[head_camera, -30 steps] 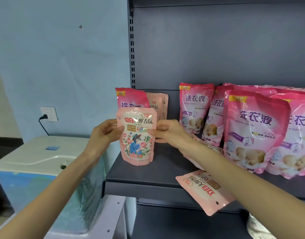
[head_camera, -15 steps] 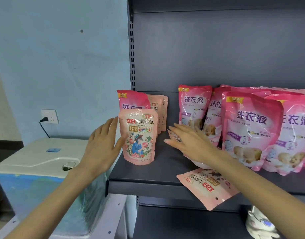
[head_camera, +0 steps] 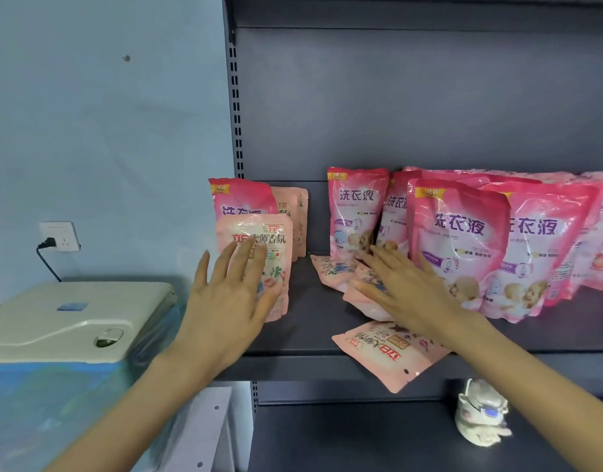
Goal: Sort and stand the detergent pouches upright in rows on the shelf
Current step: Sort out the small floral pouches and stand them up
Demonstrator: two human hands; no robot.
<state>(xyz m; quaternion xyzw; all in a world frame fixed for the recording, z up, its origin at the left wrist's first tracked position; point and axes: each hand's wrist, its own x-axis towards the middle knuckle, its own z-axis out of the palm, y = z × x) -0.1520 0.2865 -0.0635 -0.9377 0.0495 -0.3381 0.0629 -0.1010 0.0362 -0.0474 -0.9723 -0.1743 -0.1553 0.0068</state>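
A pale pink floral pouch (head_camera: 273, 240) stands upright at the left end of the dark shelf (head_camera: 303, 321). My left hand (head_camera: 225, 301) hovers in front of it, fingers straight and spread. Behind it stand a bright pink pouch (head_camera: 240, 199) and more pale ones (head_camera: 295, 212). My right hand (head_camera: 405, 287) reaches flat over pale pouches lying on the shelf (head_camera: 330, 270), fingers straight. Another pale pouch (head_camera: 385, 352) lies flat, overhanging the front edge. Large bright pink pouches (head_camera: 460, 240) stand in rows on the right.
A cream-topped appliance wrapped in plastic (head_camera: 72, 321) stands left of the shelf below a wall socket (head_camera: 60, 236). A small white object (head_camera: 480, 417) sits on the lower shelf. The slotted upright (head_camera: 237, 114) marks the shelf's left edge.
Both hands let go of the pale floral pouch, which now stands by itself. My left hand opened beside it; my right hand moved right and down to the lying pouches.
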